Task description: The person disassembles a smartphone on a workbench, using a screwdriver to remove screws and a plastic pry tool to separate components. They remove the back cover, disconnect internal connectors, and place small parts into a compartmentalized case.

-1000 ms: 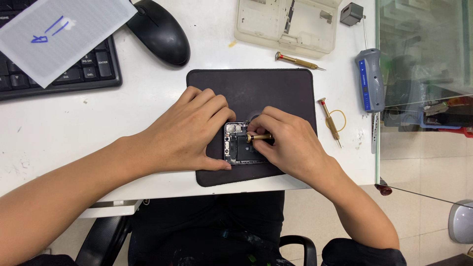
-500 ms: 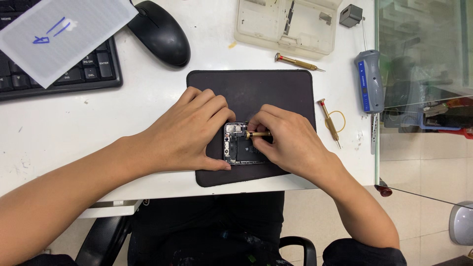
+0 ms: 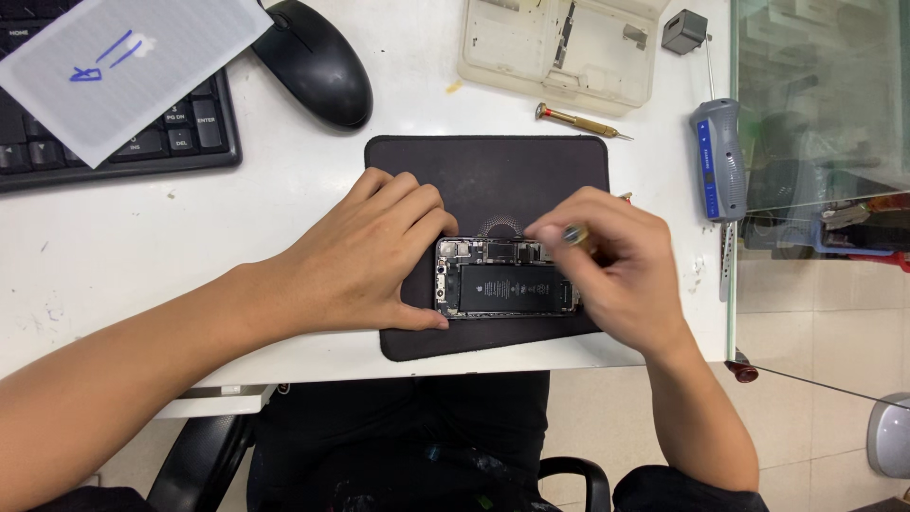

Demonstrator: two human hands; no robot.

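An opened phone (image 3: 505,279) with its black battery showing lies on a black mat (image 3: 493,180) on the white desk. My left hand (image 3: 365,256) rests on the mat, thumb and fingers pressing the phone's left end. My right hand (image 3: 616,270) covers the phone's right end. It pinches a small brass screwdriver (image 3: 574,234), whose round end points up toward me and whose tip is hidden.
A black mouse (image 3: 313,62) and a keyboard (image 3: 180,137) under a white sheet (image 3: 123,66) lie at the upper left. A beige parts tray (image 3: 559,47), another brass screwdriver (image 3: 578,120) and a grey-blue tool (image 3: 718,156) sit behind and right. The desk edge runs just below the mat.
My right hand has drawn to the right, uncovering most of the phone and its battery. The screwdriver has turned from lying across the phone to standing nearly upright. My left hand stays put.
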